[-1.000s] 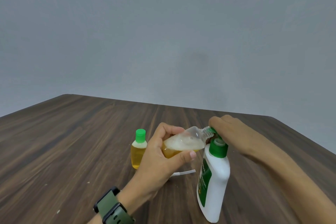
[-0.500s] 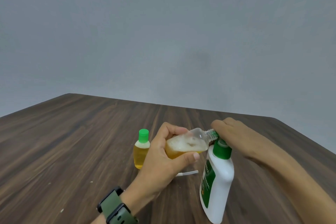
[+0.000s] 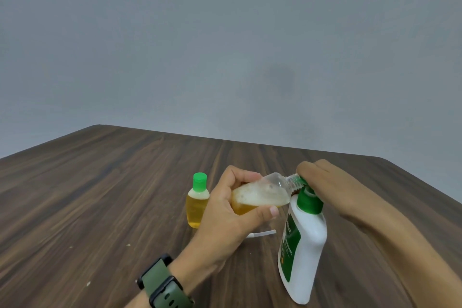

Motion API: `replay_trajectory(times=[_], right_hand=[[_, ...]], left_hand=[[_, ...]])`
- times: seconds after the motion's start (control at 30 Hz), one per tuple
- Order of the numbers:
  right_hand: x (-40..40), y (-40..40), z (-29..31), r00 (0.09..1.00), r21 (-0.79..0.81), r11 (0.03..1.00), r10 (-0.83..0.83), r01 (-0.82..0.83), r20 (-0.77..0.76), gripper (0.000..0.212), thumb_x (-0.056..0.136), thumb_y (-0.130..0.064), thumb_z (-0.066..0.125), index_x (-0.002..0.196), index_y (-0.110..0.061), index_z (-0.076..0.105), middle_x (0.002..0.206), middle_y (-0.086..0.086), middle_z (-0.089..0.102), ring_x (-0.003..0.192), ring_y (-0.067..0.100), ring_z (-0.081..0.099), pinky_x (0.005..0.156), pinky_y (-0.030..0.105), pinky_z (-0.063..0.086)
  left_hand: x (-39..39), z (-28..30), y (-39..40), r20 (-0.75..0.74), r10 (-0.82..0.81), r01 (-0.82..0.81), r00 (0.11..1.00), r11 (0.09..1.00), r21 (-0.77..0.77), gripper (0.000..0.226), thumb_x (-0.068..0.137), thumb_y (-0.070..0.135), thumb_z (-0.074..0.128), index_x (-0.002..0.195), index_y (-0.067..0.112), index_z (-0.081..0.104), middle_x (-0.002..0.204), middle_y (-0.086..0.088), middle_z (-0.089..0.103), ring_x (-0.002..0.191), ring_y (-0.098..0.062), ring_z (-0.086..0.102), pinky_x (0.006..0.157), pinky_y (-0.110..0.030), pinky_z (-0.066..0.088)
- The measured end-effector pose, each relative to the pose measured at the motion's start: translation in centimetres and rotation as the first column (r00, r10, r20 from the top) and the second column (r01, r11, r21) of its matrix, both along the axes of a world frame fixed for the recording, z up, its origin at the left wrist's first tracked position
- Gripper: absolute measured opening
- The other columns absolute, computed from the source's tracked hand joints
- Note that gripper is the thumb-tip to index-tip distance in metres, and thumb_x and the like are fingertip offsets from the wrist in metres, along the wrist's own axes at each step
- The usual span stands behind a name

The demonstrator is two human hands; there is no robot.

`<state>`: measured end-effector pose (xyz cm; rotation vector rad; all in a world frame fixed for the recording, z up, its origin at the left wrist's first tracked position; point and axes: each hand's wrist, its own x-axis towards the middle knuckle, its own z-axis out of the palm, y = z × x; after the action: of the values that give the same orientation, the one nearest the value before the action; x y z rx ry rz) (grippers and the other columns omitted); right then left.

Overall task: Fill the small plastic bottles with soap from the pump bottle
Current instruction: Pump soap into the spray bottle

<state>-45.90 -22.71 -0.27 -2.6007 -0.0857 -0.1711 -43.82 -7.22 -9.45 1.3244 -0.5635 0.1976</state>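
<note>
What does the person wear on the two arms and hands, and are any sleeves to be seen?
The left hand and forearm are bare except for a smartwatch with an olive-green strap and a dark case on the wrist; the strap has oval holes. The right hand and forearm are bare: no sleeve, ring, glove or watch shows.

Left hand [image 3: 225, 210] grips tilted small bottle [image 3: 262, 194]; right hand [image 3: 325, 182] on pump bottle [image 3: 303, 245].

Table [image 3: 87, 195] bare at left and far centre. Capped bottle [image 3: 197, 201], both hands, pump bottle [image 3: 303, 245] crowd lower middle-right.
</note>
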Motion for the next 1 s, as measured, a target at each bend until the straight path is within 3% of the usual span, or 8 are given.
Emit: replay_trajectory(times=[0.2, 0.33, 0.47, 0.53, 0.63, 0.77, 0.9, 1.0], right_hand=[[0.5, 0.0, 1.1, 0.998, -0.071, 0.996, 0.058, -0.060, -0.031, 0.035, 0.095, -0.019, 0.036, 0.060, -0.022, 0.034, 0.063, -0.006, 0.045, 0.055, 0.006, 0.037, 0.052, 0.021, 0.027], [0.1, 0.2, 1.7, 0.999, 0.016, 1.000, 0.026, -0.025, -0.045, 0.034, 0.092, -0.026, 0.036, 0.060, -0.018, 0.038, 0.049, -0.010, 0.055, 0.046, 0.002, 0.044, 0.052, 0.024, 0.026], [0.5, 0.0, 0.4, 1.000, -0.021, 1.000, -0.003, 0.003, -0.002, 0.036, 0.095, -0.021, 0.034, 0.059, -0.022, 0.037, 0.064, -0.003, 0.040, 0.055, 0.007, 0.035, 0.051, 0.020, 0.029], [0.4, -0.1, -0.2, 1.000, -0.006, 1.000, -0.016, 0.016, 0.008, 0.037, 0.094, -0.019, 0.034, 0.057, -0.021, 0.032, 0.067, -0.001, 0.036, 0.058, 0.010, 0.032, 0.052, 0.024, 0.026], [0.6, 0.1, -0.4, 1.000, 0.013, 1.000, -0.002, 0.002, 0.006, 0.036, 0.093, -0.020, 0.034, 0.058, -0.020, 0.031, 0.067, -0.002, 0.038, 0.058, 0.010, 0.032, 0.053, 0.025, 0.025], [1.1, 0.3, 0.6, 0.999, -0.106, 0.993, 0.051, -0.051, -0.004, 0.036, 0.096, -0.019, 0.035, 0.061, -0.027, 0.034, 0.065, -0.006, 0.039, 0.055, 0.004, 0.035, 0.048, 0.014, 0.030], [0.4, 0.0, 1.7, 0.998, -0.022, 0.999, 0.045, -0.046, -0.048, 0.033, 0.093, -0.023, 0.036, 0.060, -0.018, 0.035, 0.051, -0.007, 0.054, 0.047, 0.002, 0.044, 0.051, 0.023, 0.025], [0.5, -0.3, 0.9, 1.000, -0.060, 0.998, 0.020, -0.020, 0.000, 0.036, 0.094, -0.020, 0.035, 0.058, -0.020, 0.033, 0.062, -0.004, 0.040, 0.054, 0.008, 0.033, 0.050, 0.023, 0.026]], left_hand=[[-0.1, 0.0, 0.0, 0.004, 0.019, -0.019, 1.000, 1.000, -0.020, 0.045, 0.048, 0.033, 0.081, 0.089, 0.030, 0.062, 0.093, 0.003, 0.066, 0.083, -0.014, 0.064, 0.070, -0.032, 0.058], [-0.2, 0.0, 0.1, 0.013, 0.028, -0.028, 1.000, 1.000, -0.007, 0.045, 0.048, 0.035, 0.081, 0.088, 0.033, 0.062, 0.094, 0.005, 0.066, 0.085, -0.016, 0.064, 0.072, -0.036, 0.059], [0.1, 0.3, 0.0, 0.029, 0.029, -0.029, 0.999, 0.999, 0.024, 0.045, 0.049, 0.034, 0.081, 0.090, 0.033, 0.061, 0.094, 0.009, 0.066, 0.085, -0.012, 0.064, 0.071, -0.033, 0.059], [0.2, 0.1, 0.1, 0.030, 0.016, -0.017, 0.999, 0.999, 0.040, 0.047, 0.050, 0.034, 0.081, 0.092, 0.031, 0.060, 0.092, 0.012, 0.066, 0.083, -0.008, 0.064, 0.068, -0.028, 0.057], [0.2, -0.2, 0.4, 0.006, 0.007, -0.008, 1.000, 1.000, 0.029, 0.047, 0.050, 0.033, 0.081, 0.092, 0.030, 0.060, 0.092, 0.013, 0.067, 0.082, -0.008, 0.065, 0.066, -0.023, 0.055], [0.2, 0.1, 0.5, -0.004, -0.001, 0.001, 1.000, 1.000, -0.028, 0.046, 0.048, 0.031, 0.082, 0.089, 0.030, 0.062, 0.089, 0.012, 0.067, 0.079, -0.008, 0.065, 0.063, -0.023, 0.055], [0.0, 0.0, 0.0, -0.002, -0.014, 0.014, 1.000, 0.999, -0.047, 0.044, 0.048, 0.030, 0.082, 0.088, 0.030, 0.062, 0.087, 0.012, 0.068, 0.077, -0.007, 0.065, 0.062, -0.021, 0.054], [0.1, 0.2, -0.2, 0.013, -0.013, 0.013, 1.000, 1.000, -0.022, 0.043, 0.049, 0.031, 0.082, 0.088, 0.031, 0.062, 0.089, 0.011, 0.067, 0.079, -0.008, 0.064, 0.064, -0.024, 0.055]])
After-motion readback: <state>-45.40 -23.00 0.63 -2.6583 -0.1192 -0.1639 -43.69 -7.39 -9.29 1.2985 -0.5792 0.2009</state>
